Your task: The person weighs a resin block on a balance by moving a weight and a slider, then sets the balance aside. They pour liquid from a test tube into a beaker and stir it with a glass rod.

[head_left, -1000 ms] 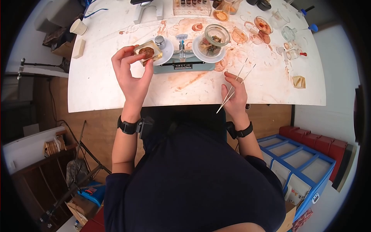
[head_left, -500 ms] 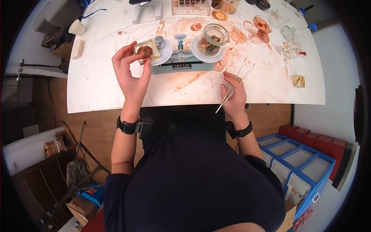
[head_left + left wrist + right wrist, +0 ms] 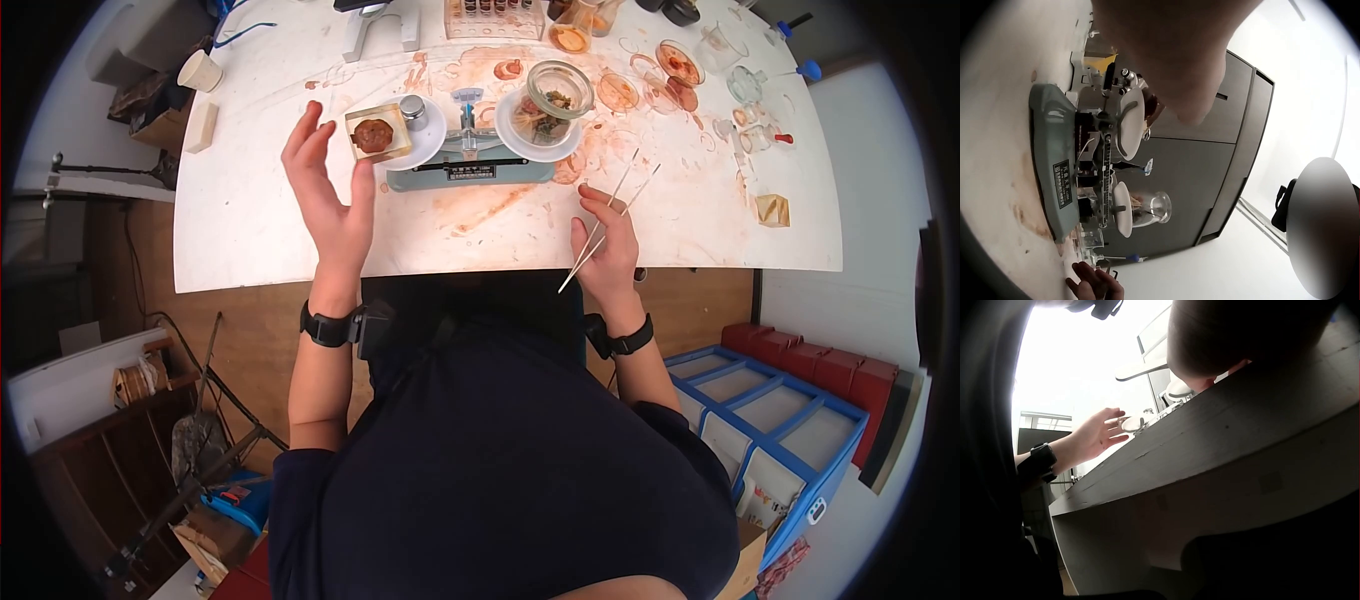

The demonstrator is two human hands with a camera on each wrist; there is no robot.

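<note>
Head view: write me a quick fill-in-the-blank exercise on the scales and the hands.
1. The scales have ____ round white pans.
2. The clear block, beside the metal weight, is on the person's ____ side of the scales.
3. The tweezers are in the person's ____ hand.
4. With its fingers spread, the left hand holds ____.

Missing words: two; left; right; nothing.

The white tabletop (image 3: 690,235) is marked by reddish stains (image 3: 508,69). A paper cup (image 3: 201,73) is placed at its left, a clear rack (image 3: 495,28) of dark vials (image 3: 498,5) is set beside a conical flask (image 3: 570,38), and a glass dish (image 3: 680,64) is smeared with red.
</note>
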